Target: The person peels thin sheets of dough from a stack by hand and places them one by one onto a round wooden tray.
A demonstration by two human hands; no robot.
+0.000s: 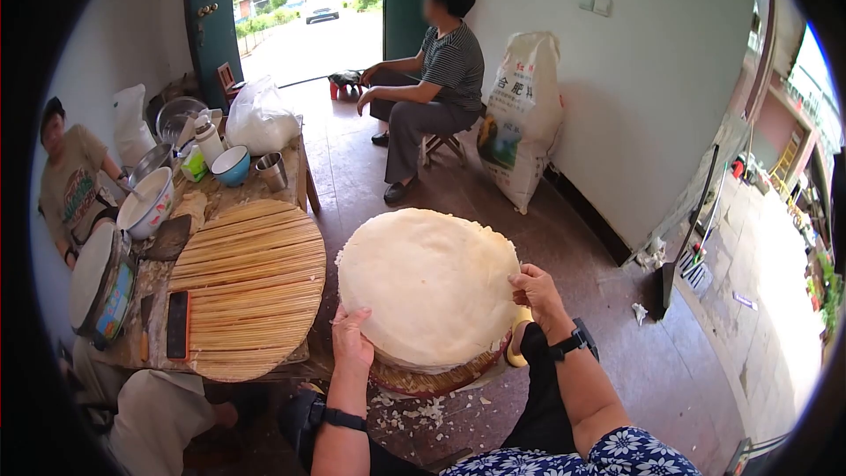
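A large, pale, thin round pancake point(427, 291) lies in front of me, on top of what looks like a stack of them. Beneath the stack, the edge of a round woven mat point(441, 381) shows. My left hand point(352, 335) is closed on the pancake's near left edge, thumb on top. At the right edge, my right hand point(536, 293) pinches the rim between thumb and fingers. Left of the stack, a round mat of straw-coloured stalks point(251, 286) lies on the table, with a dark phone point(178, 324) on it.
A round griddle point(92, 278), a floral basin point(148, 203), a blue bowl point(231, 166), a metal cup point(272, 172) and a thermos point(208, 138) crowd the table. One person sits at left, another on a stool near the doorway. A large sack point(522, 119) leans against the wall. Crumbs litter the floor.
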